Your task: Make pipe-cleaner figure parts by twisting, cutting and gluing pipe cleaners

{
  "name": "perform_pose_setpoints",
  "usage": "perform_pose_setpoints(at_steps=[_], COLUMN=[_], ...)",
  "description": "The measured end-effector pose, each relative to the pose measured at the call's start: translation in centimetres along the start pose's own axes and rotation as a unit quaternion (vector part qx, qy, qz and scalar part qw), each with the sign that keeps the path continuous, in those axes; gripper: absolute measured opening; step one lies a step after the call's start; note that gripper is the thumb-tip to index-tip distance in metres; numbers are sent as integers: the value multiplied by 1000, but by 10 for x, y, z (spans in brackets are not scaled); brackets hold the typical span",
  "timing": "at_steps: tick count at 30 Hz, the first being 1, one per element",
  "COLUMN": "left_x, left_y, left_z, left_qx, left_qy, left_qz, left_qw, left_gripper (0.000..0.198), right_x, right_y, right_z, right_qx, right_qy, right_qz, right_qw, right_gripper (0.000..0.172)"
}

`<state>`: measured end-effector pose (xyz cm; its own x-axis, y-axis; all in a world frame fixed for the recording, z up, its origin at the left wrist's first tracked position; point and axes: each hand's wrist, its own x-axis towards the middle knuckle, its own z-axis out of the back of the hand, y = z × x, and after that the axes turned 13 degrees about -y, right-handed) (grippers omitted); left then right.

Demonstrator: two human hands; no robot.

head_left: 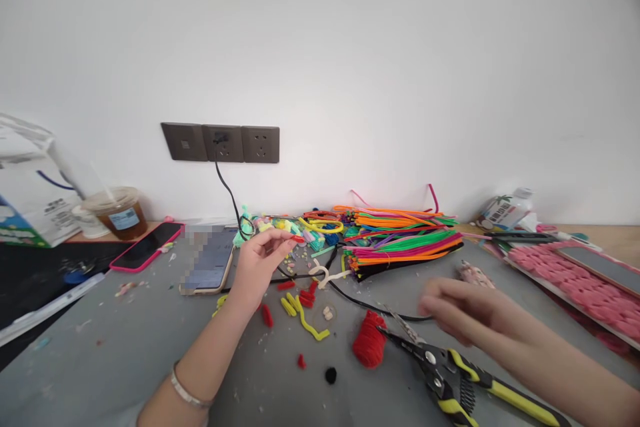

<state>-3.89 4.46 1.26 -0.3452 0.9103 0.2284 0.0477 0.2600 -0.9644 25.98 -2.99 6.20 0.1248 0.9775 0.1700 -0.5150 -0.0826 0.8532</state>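
Note:
My left hand [267, 255] pinches a small red piece [297, 239] between thumb and fingertips, above the middle of the desk. To the right, my right hand [463, 310] hovers over the yellow-and-black pliers [435, 370], blurred, with its fingers curled; whether it holds anything is hidden. A red wound bundle [370, 340] lies beside the tips of the pliers. Between the hands are yellow pipe cleaner pieces [305, 317], short red pieces [308, 295], a white twisted piece [323, 273] and a black pompom [331, 375].
Bundles of coloured pipe cleaners [400, 247] lie against the wall. A black cable [357, 300] crosses the desk. At left are a phone with a lit screen [215, 260], a pink-cased phone [147, 247] and a drink cup [123, 217]. A pink woven item [575, 287] lies at right.

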Motion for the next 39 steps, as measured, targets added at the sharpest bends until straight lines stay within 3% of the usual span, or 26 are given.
perform_pose_setpoints(at_steps=[1,3,5,8,11,15,23,27,32,35,39], left_x=[1,4,7,11,13,12,8,7,2,-5,-12], left_y=[1,3,5,10,13,13,6,0,-9,-14,-17], left_z=[0,1,1,2,2,2,1,1,-1,-3,-6], left_qx=[3,5,3,-1,-6,-6,21,27,37,58,83], left_qy=[-1,-7,-13,-16,-13,-8,9,17,59,113,187], left_qz=[3,8,9,11,16,22,31,43,57,93,147], left_qw=[1000,1000,1000,1000,1000,1000,999,999,996,988,968], left_gripper=[24,25,26,26,24,23,22,26,25,26,30], right_x=[3,13,24,37,44,45,43,47,62,69,74], right_y=[9,24,35,46,49,43,43,51,48,41,34], right_z=[-13,-39,-66,-102,-127,-142,-143,-118,-73,-65,-73], right_qx=[-44,-109,-173,-291,-378,-414,-394,-312,-85,26,82], right_qy=[76,141,153,150,192,203,211,170,137,172,235], right_qz=[47,127,210,310,340,349,309,249,144,69,12], right_qw=[995,976,950,893,840,816,840,901,976,982,968], right_gripper=[35,20,13,19,14,13,16,15,15,23,27])
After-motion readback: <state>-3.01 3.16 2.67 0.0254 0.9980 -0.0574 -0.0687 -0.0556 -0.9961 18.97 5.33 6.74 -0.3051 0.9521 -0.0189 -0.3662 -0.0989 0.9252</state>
